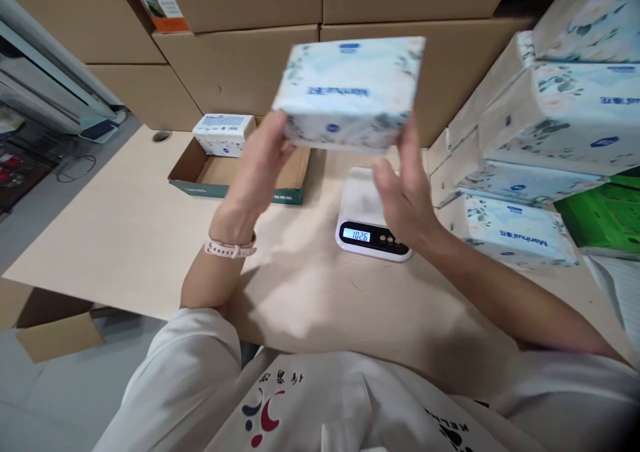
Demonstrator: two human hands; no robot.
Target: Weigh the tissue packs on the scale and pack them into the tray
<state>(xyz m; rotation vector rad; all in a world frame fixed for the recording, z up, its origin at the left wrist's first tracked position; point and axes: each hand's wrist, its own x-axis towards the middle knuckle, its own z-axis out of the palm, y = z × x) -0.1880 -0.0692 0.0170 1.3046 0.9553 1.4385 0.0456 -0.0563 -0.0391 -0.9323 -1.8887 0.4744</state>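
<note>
Between my two hands I hold up a pack of tissues [350, 92], pale blue and white with a floral print, its lettering upside down to me. My left hand [265, 155] grips its left end, and a pink watch strap [230, 247] circles that wrist. At the right end, the fingers of my right hand [407, 185] are closed on the pack. Below it stands a white kitchen scale [360, 199], its lit display reading about 1026, partly hidden by my right hand. The pack is held above the scale, apart from it.
A shallow green-edged cardboard tray [235, 194] at the back left holds another tissue pack [223, 134]. Stacked tissue packs [560, 119] stand on the right, by a green bag [605, 212]. Large cardboard boxes [240, 72] wall off the table's back. An open carton [60, 335] is at lower left.
</note>
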